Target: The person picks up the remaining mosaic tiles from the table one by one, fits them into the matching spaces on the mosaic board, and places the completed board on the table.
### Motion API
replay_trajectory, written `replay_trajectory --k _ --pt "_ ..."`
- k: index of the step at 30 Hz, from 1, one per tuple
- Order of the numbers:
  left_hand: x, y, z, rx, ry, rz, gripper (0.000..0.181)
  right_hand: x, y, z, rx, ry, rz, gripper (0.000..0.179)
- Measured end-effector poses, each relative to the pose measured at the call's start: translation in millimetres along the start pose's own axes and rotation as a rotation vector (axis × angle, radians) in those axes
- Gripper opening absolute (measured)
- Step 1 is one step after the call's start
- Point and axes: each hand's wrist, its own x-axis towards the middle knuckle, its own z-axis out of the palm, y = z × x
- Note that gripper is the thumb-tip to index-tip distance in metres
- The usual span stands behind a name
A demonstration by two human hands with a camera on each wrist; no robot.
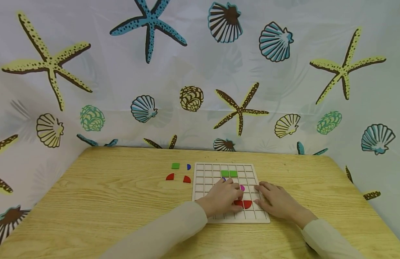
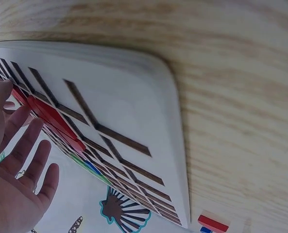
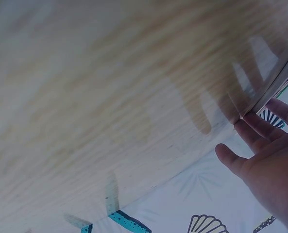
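Looks like a red quarter-circle (image 1: 248, 204) is being settled on the gridded board (image 1: 200, 174). The left hand (image 1: 222, 196) is spread just beside it, nothing gripped; the right hand (image 1: 279, 201) is rested, relaxed, by the board's edge. Next, the loose green square (image 1: 175, 166) should probably be fetched from the worktop (image 1: 106, 190).

Head view: soft, even light, moderately bright; backdrop (image 1: 200, 72) crisp. Left wrist view: dimmer, greyish; tabletop (image 2: 241, 107) grain softly blurred. Right wrist view: dim, hazy, upper left corner darkened; pale sheen across tabletop, with finger-shaped dark patches (reflection or shadow, cannot tell).
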Motion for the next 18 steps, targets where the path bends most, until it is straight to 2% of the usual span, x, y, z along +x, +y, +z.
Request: replay_trajectory --k 18 --pt "-2.2 -1.1 -2.0 -0.024 -0.008 -0.006 0.026 -0.5 -0.2 -1.1 0.001 -0.003 -0.004 0.047"
